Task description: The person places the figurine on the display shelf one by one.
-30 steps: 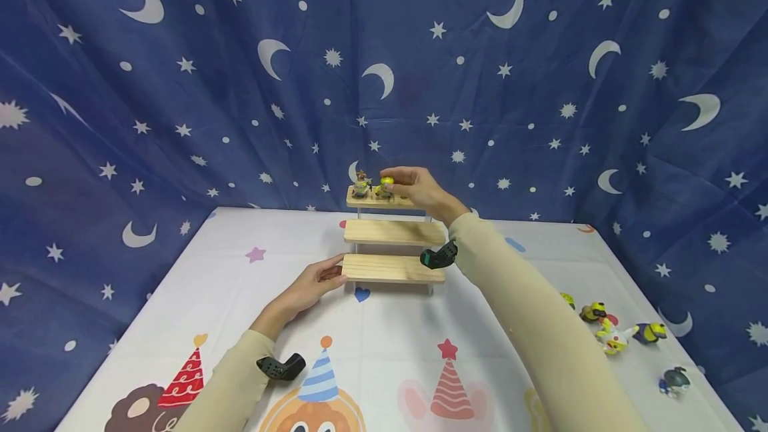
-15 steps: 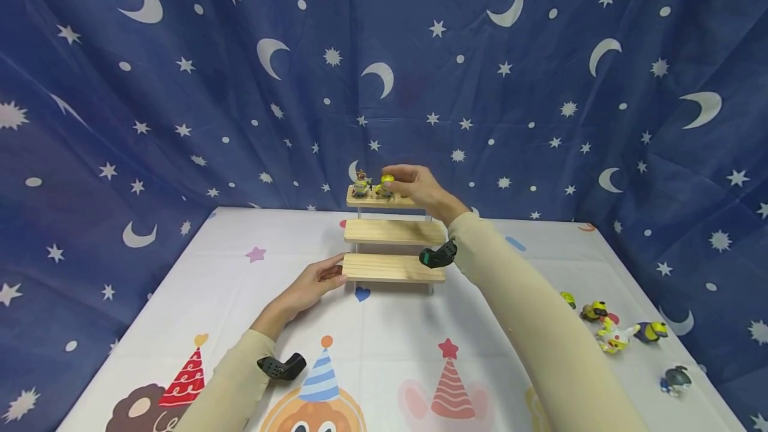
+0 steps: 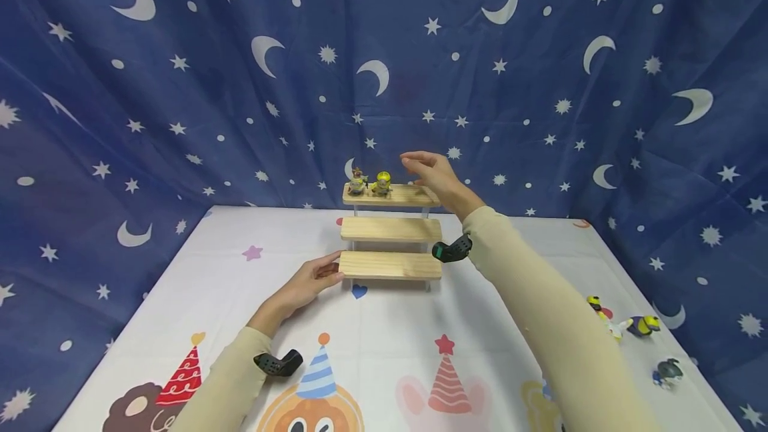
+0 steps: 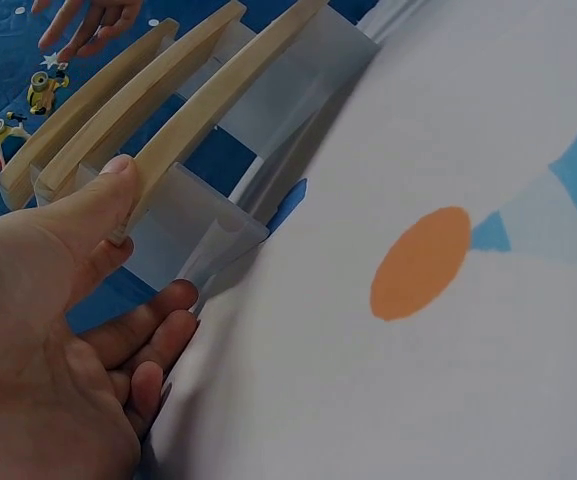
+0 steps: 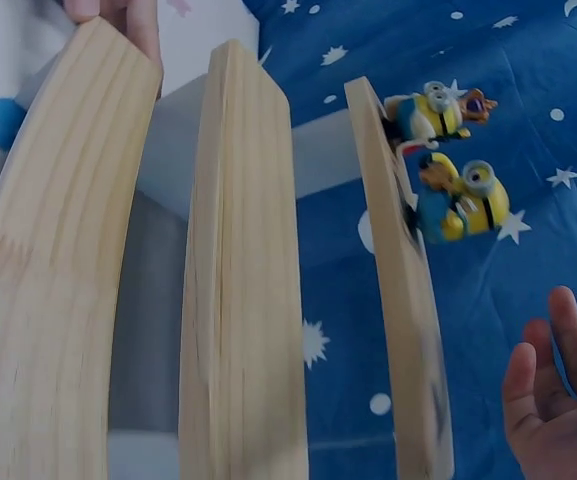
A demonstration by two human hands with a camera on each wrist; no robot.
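A three-tier wooden display stand (image 3: 390,265) with clear supports stands near the backdrop. My left hand (image 3: 303,285) pinches the left end of its lowest shelf, with the thumb (image 4: 118,175) on the wood in the left wrist view. Two small yellow Minion figurines are upright on the left part of the top shelf: one with a brown topping (image 3: 357,184) at the end, another with a yellow top (image 3: 382,183) beside it. Just right of that second figurine (image 5: 468,200), my right hand (image 3: 438,175) hovers over the top shelf, fingers apart from it and holding nothing.
Several more figurines lie at the table's right side, among them a yellow and dark one (image 3: 645,325), a white one (image 3: 613,327) and a grey-topped one (image 3: 667,372). A blue star-and-moon curtain (image 3: 408,32) hangs close behind the stand.
My right hand has let go of the yellow-topped Minion figurine and moved up and to the right. That figurine stays on the top shelf. The left hand keeps its hold on the stand.
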